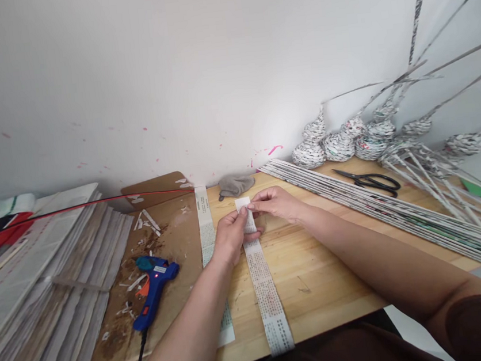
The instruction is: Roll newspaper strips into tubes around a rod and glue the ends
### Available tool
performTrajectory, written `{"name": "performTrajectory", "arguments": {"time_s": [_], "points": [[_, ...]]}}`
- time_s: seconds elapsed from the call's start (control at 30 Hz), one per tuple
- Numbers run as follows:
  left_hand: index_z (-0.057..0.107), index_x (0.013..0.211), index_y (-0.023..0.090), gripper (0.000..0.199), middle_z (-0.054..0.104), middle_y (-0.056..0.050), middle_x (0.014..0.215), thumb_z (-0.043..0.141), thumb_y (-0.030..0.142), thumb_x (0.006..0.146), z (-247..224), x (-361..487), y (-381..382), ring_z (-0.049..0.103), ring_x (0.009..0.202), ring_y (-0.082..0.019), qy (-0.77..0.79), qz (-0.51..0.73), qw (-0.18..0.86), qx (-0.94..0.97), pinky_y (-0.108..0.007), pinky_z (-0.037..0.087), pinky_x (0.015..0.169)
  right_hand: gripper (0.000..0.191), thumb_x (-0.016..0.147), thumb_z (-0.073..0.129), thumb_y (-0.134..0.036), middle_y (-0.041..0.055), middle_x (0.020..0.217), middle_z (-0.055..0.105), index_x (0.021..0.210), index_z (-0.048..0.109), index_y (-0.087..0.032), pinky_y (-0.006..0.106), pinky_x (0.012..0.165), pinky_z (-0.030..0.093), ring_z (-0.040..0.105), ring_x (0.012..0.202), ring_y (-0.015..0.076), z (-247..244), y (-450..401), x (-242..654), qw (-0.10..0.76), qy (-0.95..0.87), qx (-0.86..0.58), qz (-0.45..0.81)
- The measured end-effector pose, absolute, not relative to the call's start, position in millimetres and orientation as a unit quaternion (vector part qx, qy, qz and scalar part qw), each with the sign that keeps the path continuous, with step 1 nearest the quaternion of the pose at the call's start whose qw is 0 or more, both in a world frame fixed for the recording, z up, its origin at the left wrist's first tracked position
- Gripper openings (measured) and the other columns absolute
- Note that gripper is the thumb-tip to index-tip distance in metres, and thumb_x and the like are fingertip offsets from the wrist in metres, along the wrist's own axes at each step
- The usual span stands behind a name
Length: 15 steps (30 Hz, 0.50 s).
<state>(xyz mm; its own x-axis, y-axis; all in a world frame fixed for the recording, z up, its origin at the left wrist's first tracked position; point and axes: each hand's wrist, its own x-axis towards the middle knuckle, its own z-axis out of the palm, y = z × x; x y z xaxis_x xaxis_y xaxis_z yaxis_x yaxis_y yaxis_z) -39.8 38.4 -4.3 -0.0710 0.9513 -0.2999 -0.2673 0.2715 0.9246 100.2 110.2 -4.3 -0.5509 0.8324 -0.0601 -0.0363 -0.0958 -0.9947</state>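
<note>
A long strip of printed newspaper (266,285) runs from the middle of the wooden table over its front edge. Near its far end, my left hand (232,233) grips the strip between thumb and fingers. My right hand (275,204) pinches the same end from the right, with the fingertips of both hands almost touching. Just left of my left hand lies a second newspaper strip (204,213), partly hidden by my forearm. A grey cloth (236,185) rests beyond my hands, near the wall.
A blue glue gun (155,291) lies on stained cardboard (181,268) beside a tall stack of newspapers (71,263). To the right are many rolled paper sticks (356,208), black scissors (371,180) and several woven paper gourds (309,152) with long protruding stems.
</note>
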Motion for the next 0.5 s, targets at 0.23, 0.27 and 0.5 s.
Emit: {"name": "performTrajectory", "arguments": {"time_s": [0.23, 0.27, 0.5], "points": [[0.069, 0.087, 0.012, 0.028, 0.069, -0.012, 0.093, 0.064, 0.039, 0.079, -4.3, -39.1, 37.6, 0.067, 0.057, -0.014, 0.532, 0.503, 0.597, 0.329, -0.022, 0.054, 0.049, 0.034, 0.064, 0.075, -0.044, 0.0023, 0.060, 0.064, 0.075, 0.069, -0.012, 0.022, 0.049, 0.039, 0.055, 0.053, 0.0102, 0.3, 110.6, 102.3, 0.322, -0.602, -0.361, 0.636], [0.069, 0.087, 0.011, 0.029, 0.069, -0.012, 0.092, 0.065, 0.039, 0.079, -4.6, -39.0, 37.5, 0.067, 0.057, -0.014, 0.530, 0.503, 0.598, 0.330, -0.022, 0.054, 0.049, 0.034, 0.065, 0.075, -0.044, 0.0020, 0.060, 0.063, 0.075, 0.069, -0.012, 0.022, 0.049, 0.038, 0.054, 0.052, 0.0096, 0.8, 111.1, 102.6, 0.322, -0.600, -0.358, 0.639], [0.068, 0.092, 0.010, 0.028, 0.070, -0.010, 0.079, 0.066, 0.035, 0.078, -7.2, -39.3, 38.0, 0.067, 0.064, -0.016, 0.501, 0.517, 0.598, 0.351, -0.023, 0.055, 0.055, 0.032, 0.068, 0.073, -0.044, 0.0023, 0.063, 0.063, 0.067, 0.066, -0.013, 0.023, 0.054, 0.038, 0.053, 0.057, 0.0103, -8.1, 113.0, 99.3, 0.381, -0.629, -0.352, 0.579]]}}
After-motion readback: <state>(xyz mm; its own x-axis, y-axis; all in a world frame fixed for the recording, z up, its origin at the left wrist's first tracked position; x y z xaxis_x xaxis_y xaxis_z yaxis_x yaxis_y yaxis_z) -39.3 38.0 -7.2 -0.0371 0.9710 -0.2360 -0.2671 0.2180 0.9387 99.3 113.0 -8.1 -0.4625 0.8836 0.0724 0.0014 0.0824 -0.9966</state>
